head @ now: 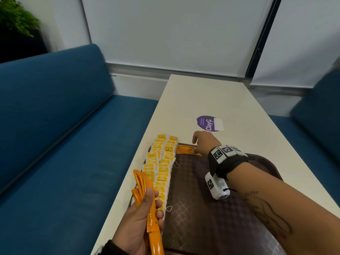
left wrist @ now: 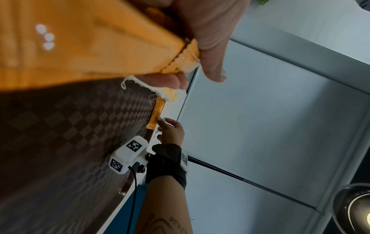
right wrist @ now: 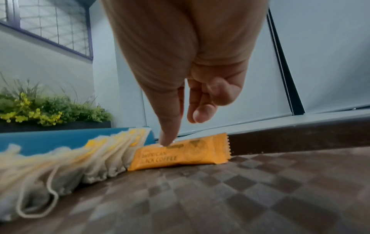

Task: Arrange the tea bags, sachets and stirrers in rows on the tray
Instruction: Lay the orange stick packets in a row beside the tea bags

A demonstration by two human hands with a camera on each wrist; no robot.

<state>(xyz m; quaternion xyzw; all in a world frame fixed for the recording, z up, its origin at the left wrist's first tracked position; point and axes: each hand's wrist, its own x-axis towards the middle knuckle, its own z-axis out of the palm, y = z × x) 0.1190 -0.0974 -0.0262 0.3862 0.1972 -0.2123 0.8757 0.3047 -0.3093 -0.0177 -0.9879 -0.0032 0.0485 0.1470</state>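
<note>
Left hand (head: pixel 139 223) grips spare orange sachets (head: pixel 147 203). Right hand (head: pixel 203 142), fingers loose, fingertip on one orange coffee sachet (right wrist: pixel 180 154) at brown checkered plastic tray's (head: pixel 211 218) far rim — nudging could disturb adjacent yellow-tagged tea bags (head: pixel 161 162).

Dim, cool indoor light; wide-angle bending at edges; blurred, out-of-focus foregrounds in both wrist views.

right wrist wears a black strap (head: pixel 223 163) with white blocks (head: pixel 217 186) bearing black square codes, and a black cable (left wrist: pixel 133 190). dark line tattoo (head: pixel 266 212) on the forearm. left wrist shows a black cuff (head: pixel 108 247).
</note>
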